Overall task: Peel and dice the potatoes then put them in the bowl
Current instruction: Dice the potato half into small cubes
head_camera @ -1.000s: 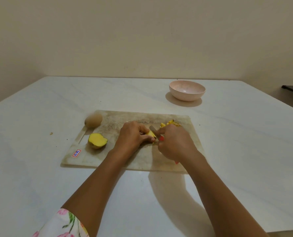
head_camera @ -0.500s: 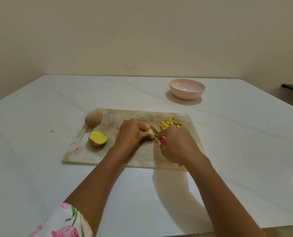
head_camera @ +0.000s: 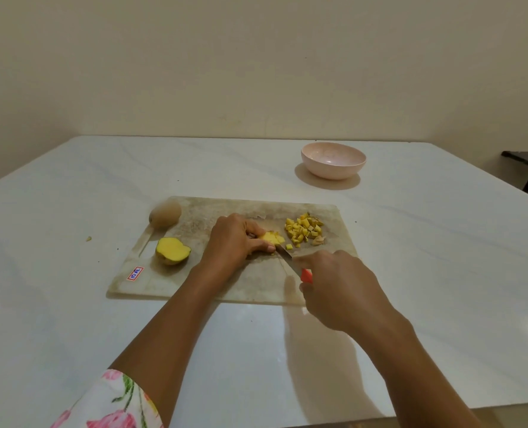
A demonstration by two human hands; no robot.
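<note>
Fingers (head_camera: 258, 232) of the left hand (head_camera: 233, 239) curl down over a peeled yellow potato piece (head_camera: 272, 237), pinning it to the cutting board (head_camera: 151, 285) near the middle of the frame. The right hand (head_camera: 340, 285) has its fingers (head_camera: 307, 261) wrapped round the red handle of a knife (head_camera: 285, 254). The thin blade slants up and to the left, its tip touching the held piece just beside the left thumb.

Right of the held piece lies a loose heap of small, roughly cubic potato dice (head_camera: 304, 231), with a pale scrap (head_camera: 318, 240) at its lower right edge. On the board's left side a halved potato (head_camera: 172, 251) rests cut face up, smooth and yellow. A whole unpeeled potato (head_camera: 165, 214), dull brown and oval, sits at the upper left corner. The board is a worn, stained rectangle with rounded corners and a small red and blue sticker (head_camera: 135, 273) near its lower left.

A glossy pink bowl (head_camera: 333, 163), round and shallow, stands well apart in the upper right, with bare white marble-look table (head_camera: 71, 319) between it and the board. The board's near edge lies well back from the table's front edge. A floral sleeve (head_camera: 108, 403) shows at the lower left.
</note>
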